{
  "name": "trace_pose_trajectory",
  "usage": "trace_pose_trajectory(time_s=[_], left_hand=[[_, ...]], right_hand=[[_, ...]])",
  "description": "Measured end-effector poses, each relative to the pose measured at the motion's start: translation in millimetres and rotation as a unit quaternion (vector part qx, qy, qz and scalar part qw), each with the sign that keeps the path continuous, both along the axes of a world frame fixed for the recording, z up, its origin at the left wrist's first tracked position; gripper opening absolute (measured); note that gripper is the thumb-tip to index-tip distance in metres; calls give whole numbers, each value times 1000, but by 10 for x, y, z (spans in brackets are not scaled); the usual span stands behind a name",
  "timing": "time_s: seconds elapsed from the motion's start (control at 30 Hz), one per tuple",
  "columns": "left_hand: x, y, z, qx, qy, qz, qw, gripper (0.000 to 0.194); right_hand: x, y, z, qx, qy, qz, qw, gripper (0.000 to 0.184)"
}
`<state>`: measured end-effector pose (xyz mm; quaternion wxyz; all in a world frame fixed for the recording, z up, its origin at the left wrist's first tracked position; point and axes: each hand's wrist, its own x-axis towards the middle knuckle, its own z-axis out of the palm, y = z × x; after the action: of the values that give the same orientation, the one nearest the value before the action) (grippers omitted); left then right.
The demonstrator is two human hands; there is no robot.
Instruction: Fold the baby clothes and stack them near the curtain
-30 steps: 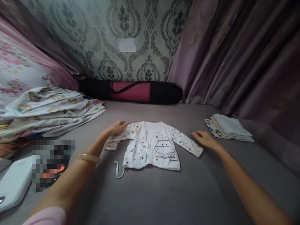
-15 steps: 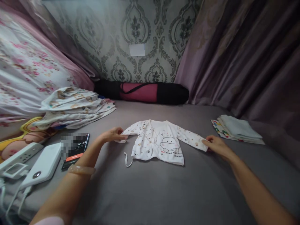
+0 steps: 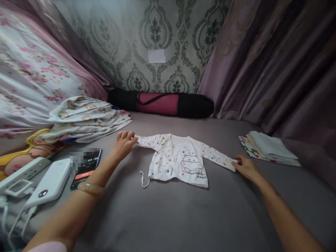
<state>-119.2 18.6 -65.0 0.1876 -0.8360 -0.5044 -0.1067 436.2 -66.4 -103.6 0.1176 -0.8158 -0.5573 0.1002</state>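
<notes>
1. Moved since prev. frame: L hand (image 3: 124, 143), shifted a bit twd 11 o'clock, and L sleeve (image 3: 148, 141), now drawn out straighter. Also shifted slightly: camera view.
2. Lying front up on grey sheet (image 3: 168, 213), mid-view: small white top (image 3: 162, 164). Taken as clock centre below.
3. Grasping L sleeve's end w/ L hand, btwn 9 & 10 o'clock, fingers curled in. Pinching R sleeve (image 3: 215, 155) by its cuff w/ R hand (image 3: 245, 168), approx. 3 o'clock.
4. Done, as far as visible: body spread flat, both sleeves extended to the sides. Not done: sleeves not folded across, body not doubled over, both cuffs not released. Tie string (image 3: 142, 180) loose at 8 o'clock.
5. Nearby: folded cloth stack (image 3: 273, 145) btwn 2 & 3 o'clock, apart from R hand; rumpled cloth pile (image 3: 89, 117) at 10; phone (image 3: 88, 164) near 9; power bank (image 3: 51, 182) btwn 8 & 9; black-and-red long bag (image 3: 159, 104) at 12, by wall.
</notes>
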Motion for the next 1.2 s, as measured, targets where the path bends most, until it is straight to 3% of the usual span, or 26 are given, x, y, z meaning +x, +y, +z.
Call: trace_pose_trajectory(time_s=[0.1,0.2,0.33,0.47,0.63,0.77,0.9,1.07,1.2], left_hand=[[-223,21,-91,-118,15,7,993,30],[-359,96,-146,-165,-56,98,980,28],[-292,306,-186,-203,-147,241,938,34],[-144,510,-241,-269,-169,309,896,42],[-85,603,-289,-289,-222,317,876,32],[-67,586,-275,-266,-234,309,883,28],[-49,489,-216,-232,-213,322,893,31],[-60,351,-153,-213,-111,300,923,33],[-39,354,-186,-235,-66,308,920,32]], right_hand=[[-78,27,89,4,-103,-19,995,38],[-384,175,249,86,-162,-2,983,37],[-1251,568,428,145,-71,152,975,31],[-2268,977,439,109,49,274,954,29],[-3021,1286,284,61,-1,273,960,36],[-3228,1335,47,33,-11,323,946,53],[-3270,1294,-135,14,-24,321,947,65],[-3273,1286,-172,16,-40,315,948,67],[-3285,1295,-172,19,-52,309,949,63]])
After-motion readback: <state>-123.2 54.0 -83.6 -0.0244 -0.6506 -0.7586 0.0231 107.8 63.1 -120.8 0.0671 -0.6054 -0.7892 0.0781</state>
